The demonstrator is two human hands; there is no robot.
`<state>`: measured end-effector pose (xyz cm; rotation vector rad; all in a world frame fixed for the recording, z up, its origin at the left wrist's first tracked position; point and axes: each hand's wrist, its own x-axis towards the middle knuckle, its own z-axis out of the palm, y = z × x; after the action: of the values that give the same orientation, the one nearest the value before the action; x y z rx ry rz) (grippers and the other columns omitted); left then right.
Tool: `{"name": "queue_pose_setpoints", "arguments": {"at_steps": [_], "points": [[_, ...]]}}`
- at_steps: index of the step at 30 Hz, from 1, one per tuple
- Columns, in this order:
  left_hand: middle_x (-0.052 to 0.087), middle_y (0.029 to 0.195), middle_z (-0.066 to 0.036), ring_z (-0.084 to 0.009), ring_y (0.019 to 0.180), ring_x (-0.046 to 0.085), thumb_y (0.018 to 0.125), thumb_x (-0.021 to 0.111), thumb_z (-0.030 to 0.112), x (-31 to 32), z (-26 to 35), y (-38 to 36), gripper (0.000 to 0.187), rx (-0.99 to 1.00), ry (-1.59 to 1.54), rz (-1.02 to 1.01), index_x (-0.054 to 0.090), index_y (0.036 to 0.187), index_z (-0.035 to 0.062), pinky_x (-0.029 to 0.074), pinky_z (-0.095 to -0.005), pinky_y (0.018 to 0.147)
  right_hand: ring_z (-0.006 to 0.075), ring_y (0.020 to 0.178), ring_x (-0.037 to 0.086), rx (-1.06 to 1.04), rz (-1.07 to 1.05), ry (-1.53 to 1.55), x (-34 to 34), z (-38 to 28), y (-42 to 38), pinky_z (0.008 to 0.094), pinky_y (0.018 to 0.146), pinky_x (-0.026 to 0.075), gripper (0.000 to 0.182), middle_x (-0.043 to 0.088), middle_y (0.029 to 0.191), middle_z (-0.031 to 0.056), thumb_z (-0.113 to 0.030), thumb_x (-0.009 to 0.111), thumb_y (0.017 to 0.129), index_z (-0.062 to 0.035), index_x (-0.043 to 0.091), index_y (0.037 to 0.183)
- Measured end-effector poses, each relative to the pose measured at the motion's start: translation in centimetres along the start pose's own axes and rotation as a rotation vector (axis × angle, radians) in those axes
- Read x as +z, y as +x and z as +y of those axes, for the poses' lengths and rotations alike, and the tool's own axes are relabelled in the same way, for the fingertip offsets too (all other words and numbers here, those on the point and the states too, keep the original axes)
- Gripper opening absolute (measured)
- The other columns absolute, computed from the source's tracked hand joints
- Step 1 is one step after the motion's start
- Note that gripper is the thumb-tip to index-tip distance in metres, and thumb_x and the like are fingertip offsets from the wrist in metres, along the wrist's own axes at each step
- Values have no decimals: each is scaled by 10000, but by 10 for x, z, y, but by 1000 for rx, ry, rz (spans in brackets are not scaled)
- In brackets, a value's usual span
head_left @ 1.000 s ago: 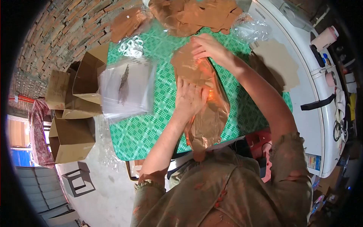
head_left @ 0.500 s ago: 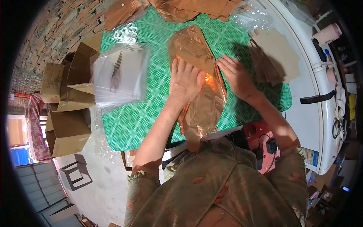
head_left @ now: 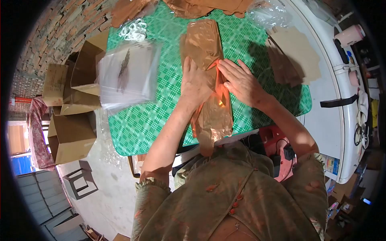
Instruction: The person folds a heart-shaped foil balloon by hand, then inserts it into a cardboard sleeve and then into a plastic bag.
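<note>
A long, flat brown garment in a shiny clear plastic bag (head_left: pixel 207 38) lies lengthwise on the table in front of me, its rounded lower tip hanging over the near edge. My left hand (head_left: pixel 197 83) lies flat on its middle, fingers stretched out. Against its right edge rests my right hand (head_left: pixel 241 82), fingers extended and slightly apart, the fingertips touching the folded-in plastic. The exact kind of garment cannot be made out through the plastic.
A green checked tablecloth (head_left: pixel 169 56) covers the table. Clear bags (head_left: pixel 140 76) and white loops (head_left: pixel 134 30) lie left; beige card sheets (head_left: pixel 299 54) lie right. More brown pieces (head_left: pixel 193 9) and crumpled plastic (head_left: pixel 267 14) sit at the far edge. Open cardboard boxes (head_left: pixel 74 140) stand left.
My right hand has moved left onto the bag's right edge, and that side is now folded inward, making the bundle narrower. The bundle has shifted slightly away from me.
</note>
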<state>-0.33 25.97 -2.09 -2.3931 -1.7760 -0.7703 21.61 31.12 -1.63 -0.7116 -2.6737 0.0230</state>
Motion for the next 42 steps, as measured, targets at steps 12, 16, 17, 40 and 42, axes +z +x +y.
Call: {"name": "queue_pose_setpoints", "arguments": {"at_steps": [12,16,17,40,42], "points": [[501,1601,-155,-386,1537,353,918,616,337,6,-3,0,620,-44,52,-56,590,1503,136,179,-556,1316,317,1576,343,-33,-75,10,-4,-19,-14,561,1288,193,783,419,1663,190,-421,676,973,37,449,1566],[516,1583,-155,-375,1537,356,935,592,300,5,-1,1,588,-45,60,-38,593,1491,108,186,-556,1312,340,1577,331,-37,-84,6,-8,-23,-14,565,1288,186,811,407,1661,215,-458,666,971,64,452,1554],[519,1578,-157,-370,1536,359,945,581,288,3,0,1,577,-55,91,-67,589,1489,95,189,-556,1310,347,1577,328,-41,-84,12,-9,-24,-13,567,1287,185,816,404,1659,226,-465,664,971,72,454,1549],[567,1393,-314,-490,1377,472,1064,549,251,-9,-9,12,426,-229,-439,319,578,1346,-66,353,-566,1180,378,1572,326,-49,-87,61,-10,-26,-14,649,1258,163,723,393,1664,229,-457,684,961,-99,515,1565],[564,1391,-314,-487,1356,486,1035,610,250,-17,-7,13,445,-335,-420,413,570,1346,-66,382,-561,1149,377,1572,326,-46,-82,68,-10,-27,-14,649,1260,158,722,391,1666,224,-460,682,962,-110,513,1570]]}}
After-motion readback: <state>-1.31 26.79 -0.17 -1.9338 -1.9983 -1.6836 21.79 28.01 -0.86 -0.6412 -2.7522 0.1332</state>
